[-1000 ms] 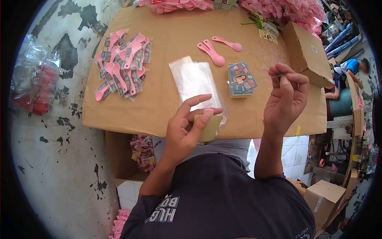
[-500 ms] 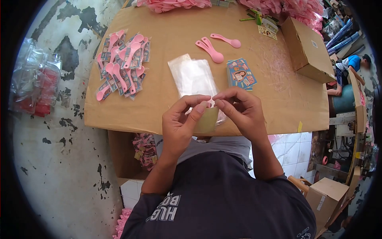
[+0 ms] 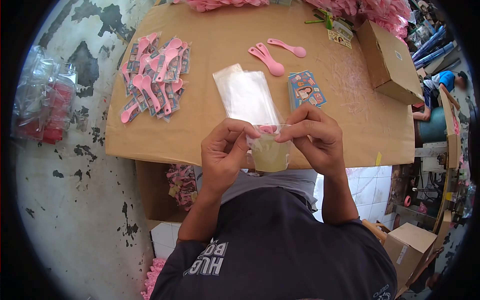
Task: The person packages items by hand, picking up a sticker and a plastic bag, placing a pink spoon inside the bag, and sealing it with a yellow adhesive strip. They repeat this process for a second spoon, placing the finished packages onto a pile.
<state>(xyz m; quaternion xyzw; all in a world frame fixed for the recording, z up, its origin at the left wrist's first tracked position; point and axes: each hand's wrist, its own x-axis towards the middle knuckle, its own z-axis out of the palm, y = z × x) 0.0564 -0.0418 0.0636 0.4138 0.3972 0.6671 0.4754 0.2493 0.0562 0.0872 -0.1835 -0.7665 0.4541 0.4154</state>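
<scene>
A small clear plastic bag [image 3: 270,155] hangs upright between my hands near the table's front edge. Inside it show a yellowish-green card face and, close to the top, part of a pink spoon [image 3: 267,129]. My left hand [image 3: 223,152] pinches the bag's upper left corner between thumb and finger. At the upper right corner, my right hand [image 3: 319,140] pinches it too. Just beyond lies a stack of flat clear bags [image 3: 248,95]. Blue printed cards [image 3: 306,90] sit in a pile behind my right hand. Several loose pink spoons [image 3: 270,62] lie farther back.
On the left of the brown-covered table [image 3: 185,137] is a heap of bagged pink spoons with cards [image 3: 152,77]. A cardboard box [image 3: 390,65] stands at the right, with pink spoon piles [image 3: 367,15] behind. Another person [image 3: 442,80] sits at far right.
My hands have moved apart, with the right one going right. The bag's top edge is now stretched flat between them, and the pink spoon inside shows more clearly.
</scene>
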